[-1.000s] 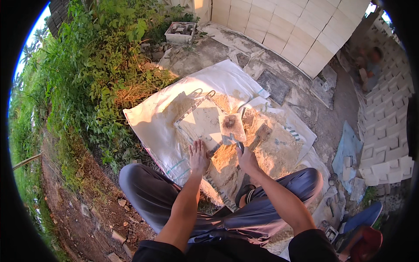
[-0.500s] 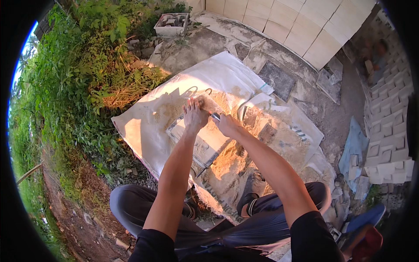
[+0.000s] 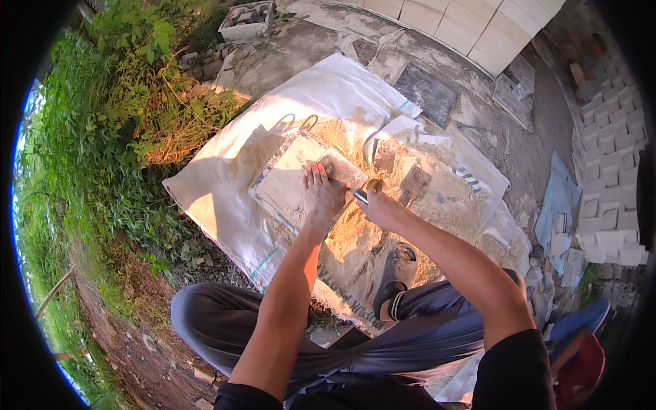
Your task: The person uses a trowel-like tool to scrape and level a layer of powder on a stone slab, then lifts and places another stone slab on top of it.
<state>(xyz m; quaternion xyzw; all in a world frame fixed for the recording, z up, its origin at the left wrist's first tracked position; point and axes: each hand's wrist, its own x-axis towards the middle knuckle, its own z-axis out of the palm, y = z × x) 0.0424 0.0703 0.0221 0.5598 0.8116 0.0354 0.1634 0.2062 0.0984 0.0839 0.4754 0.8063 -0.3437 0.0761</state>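
A shallow rectangular mould [image 3: 273,179] filled level with pale sandy material lies on a white woven sheet [image 3: 328,85]. Across the right part of its surface rests a flat, sand-coated trowel [image 3: 345,169]. My left hand [image 3: 324,197] presses on the trowel's blade, fingers stretched out flat. My right hand [image 3: 380,206] is wrapped around the trowel's handle, where a metal part shows beside the fist. Two thin metal loops [image 3: 309,123] stick up near the mould's far corner.
Loose sand [image 3: 352,236] and some flat plates [image 3: 415,183] lie right of the mould. My shoe [image 3: 395,273] is at the sheet's near edge. Greenery [image 3: 102,150] borders the left. A dark slab [image 3: 428,94], a white bin [image 3: 246,24] and stacked pale blocks [image 3: 611,171] stand around.
Both hands and the trowel have come nearer to me along the mould, uncovering its far part. The view has shifted slightly too.
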